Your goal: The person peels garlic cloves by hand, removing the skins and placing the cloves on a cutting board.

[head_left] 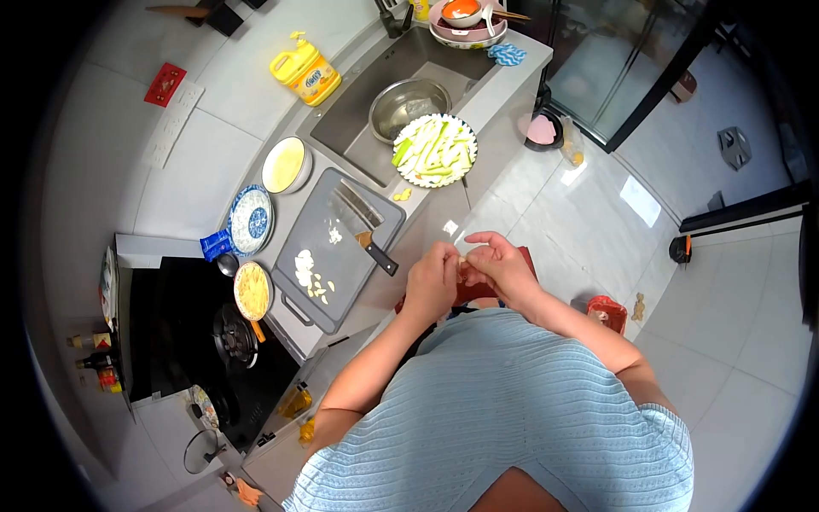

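My left hand (432,283) and my right hand (505,271) meet in front of my body, past the counter edge. Their fingertips pinch a small pale piece (462,259) that looks like a garlic clove, mostly covered by the fingers. To the left lies a grey cutting board (333,247) with chopped white garlic (304,269) and some thin yellowish slices (320,288). A cleaver (360,213) rests across the board, its black handle toward me. Beside the board's far corner are small yellow pieces (402,195).
A plate of cut green vegetable (435,150) overhangs the sink (350,119), near a metal bowl (386,109). Left of the board stand a cream-filled bowl (284,165), blue-patterned plates (252,220) and a bowl of yellow strips (252,291). The black stove (179,316) is farther left; a red bin (607,312) stands right.
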`<state>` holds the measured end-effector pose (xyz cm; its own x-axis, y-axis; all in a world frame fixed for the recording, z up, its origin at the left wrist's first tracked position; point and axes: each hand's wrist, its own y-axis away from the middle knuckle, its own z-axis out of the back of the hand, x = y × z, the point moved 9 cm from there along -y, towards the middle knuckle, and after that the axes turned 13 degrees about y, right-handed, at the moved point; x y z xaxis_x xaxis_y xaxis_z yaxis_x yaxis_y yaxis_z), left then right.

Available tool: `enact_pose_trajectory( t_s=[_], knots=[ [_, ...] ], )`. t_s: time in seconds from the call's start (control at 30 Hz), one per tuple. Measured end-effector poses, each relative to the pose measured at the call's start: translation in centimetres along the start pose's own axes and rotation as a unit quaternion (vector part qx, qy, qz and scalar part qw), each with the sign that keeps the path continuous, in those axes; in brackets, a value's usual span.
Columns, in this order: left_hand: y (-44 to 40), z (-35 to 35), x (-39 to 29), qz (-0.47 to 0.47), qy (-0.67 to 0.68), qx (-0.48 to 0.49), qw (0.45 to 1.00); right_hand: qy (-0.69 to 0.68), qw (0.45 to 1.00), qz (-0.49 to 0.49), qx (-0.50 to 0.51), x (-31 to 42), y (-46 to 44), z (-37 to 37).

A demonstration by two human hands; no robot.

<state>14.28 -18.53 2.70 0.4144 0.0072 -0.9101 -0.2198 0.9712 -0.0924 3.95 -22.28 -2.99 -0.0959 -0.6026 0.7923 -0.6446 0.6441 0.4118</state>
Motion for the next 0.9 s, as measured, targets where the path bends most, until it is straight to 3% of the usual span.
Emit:
enact_pose_trajectory(
  t_s=[0.03,0.1,0.2,0.3,0.47,0.6,0.77,0.9],
  knots=[
    [0.0,0.3,0.3,0.017,0.016,-0.022,0.999,-0.001,1.000,0.001,-0.001,-0.1,0.0,-0.1],
    [0.0,0.5,0.7,0.033,0.032,-0.043,0.998,0.125,0.983,0.132,-0.037,1.8,0.3,0.2],
    [0.0,0.4,0.2,0.005,0.001,-0.049,0.999,0.188,0.975,0.116,-0.026,0.8,0.0,0.2],
    [0.0,-0.1,-0.4,0.006,0.017,-0.028,0.999,0.144,0.983,0.112,-0.002,0.4,-0.1,0.1],
    [0.0,-0.8,1.4,0.081,0.124,0.014,0.989,0.156,0.981,0.114,0.003,0.8,0.2,-0.2],
    [-0.1,-0.9,1.0,0.078,0.132,0.027,0.988,0.164,0.979,0.120,0.009,1.0,0.3,-0.2],
    [0.0,-0.4,3.3,0.150,0.247,-0.022,0.957,0.188,0.976,0.108,-0.020,1.3,0.2,0.6],
    [-0.2,-0.1,2.8,0.114,0.240,-0.033,0.963,0.188,0.976,0.105,-0.027,1.5,0.3,0.7]
  ],
)
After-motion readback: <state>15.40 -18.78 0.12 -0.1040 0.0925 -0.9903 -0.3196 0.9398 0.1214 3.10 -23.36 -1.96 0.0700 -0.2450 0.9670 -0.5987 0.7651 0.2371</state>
